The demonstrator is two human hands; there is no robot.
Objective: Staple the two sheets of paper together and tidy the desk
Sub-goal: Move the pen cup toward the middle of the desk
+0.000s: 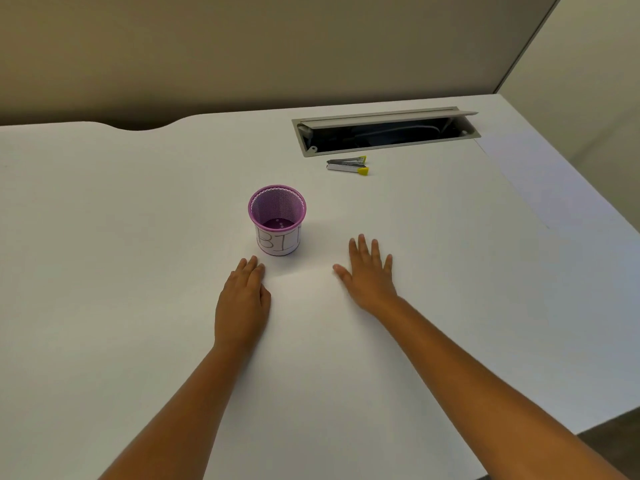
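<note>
White desk surface (138, 341) fills most of the view, backed by a beige partition wall (242, 46). At about one o'clock from the middle of the desk, a small stapler (347, 165) is seen lying flat, well beyond both hands. It is made of silvery metal, with two arms joined at one end and each tipped in yellow at the other. Its long axis runs roughly nine to three o'clock; the joined end points toward nine and the spread yellow tips toward three. Just past it, at twelve o'clock from the stapler, a grey cable hatch (386, 131) is set into the desk with its lid raised and a dark cavity shown inside. At about seven o'clock from the stapler, a purple mesh cup (277, 220) stands upright, wrapped in a white label lettered "BIN". The left hand (242, 303) is laid palm down just beside the cup's base, fingers extended together and grasping nothing. The right hand (369, 271) is held palm down with fingers spread and released, at four o'clock from the cup.
</note>
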